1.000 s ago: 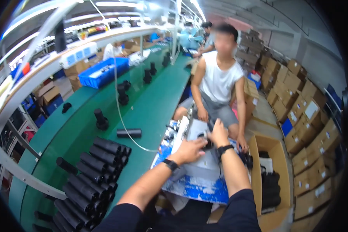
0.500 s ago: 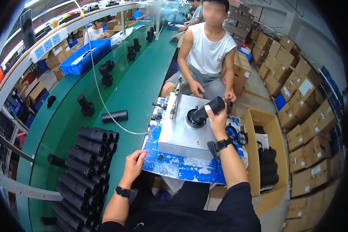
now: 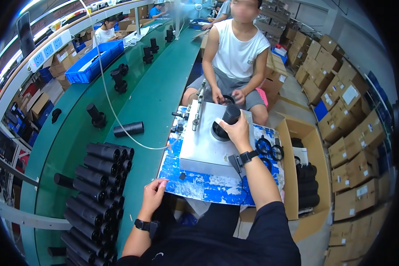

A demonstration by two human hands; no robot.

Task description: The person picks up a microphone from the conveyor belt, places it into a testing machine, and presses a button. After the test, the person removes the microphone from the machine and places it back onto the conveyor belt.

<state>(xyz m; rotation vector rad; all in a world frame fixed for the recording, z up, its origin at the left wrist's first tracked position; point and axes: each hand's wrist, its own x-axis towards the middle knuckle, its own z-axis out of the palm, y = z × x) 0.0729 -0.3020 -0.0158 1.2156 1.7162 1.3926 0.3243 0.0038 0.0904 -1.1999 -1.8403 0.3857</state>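
Observation:
My right hand is closed round a black tube. The tube stands nearly upright, its lower end in a dark round fixture on top of a silver metal box. My left hand hovers by the near left edge of a worn blue-and-white board. Its fingers are curled in with the thumb against them, and whatever they may hold is hidden. A metal lever clamp rises at the box's left side. Several black rings lie on the board right of the box.
Left, black tubes are piled on a green conveyor table, with a blue bin farther back. An open carton holding black parts stands right. Opposite sits a co-worker, hands on a black ring. A white hose hangs across the left.
The tube has gone from leaning right to nearly upright in the fixture, my right hand moving left with it. The co-worker's hands have come together at a black ring. My left hand stays near the board's edge.

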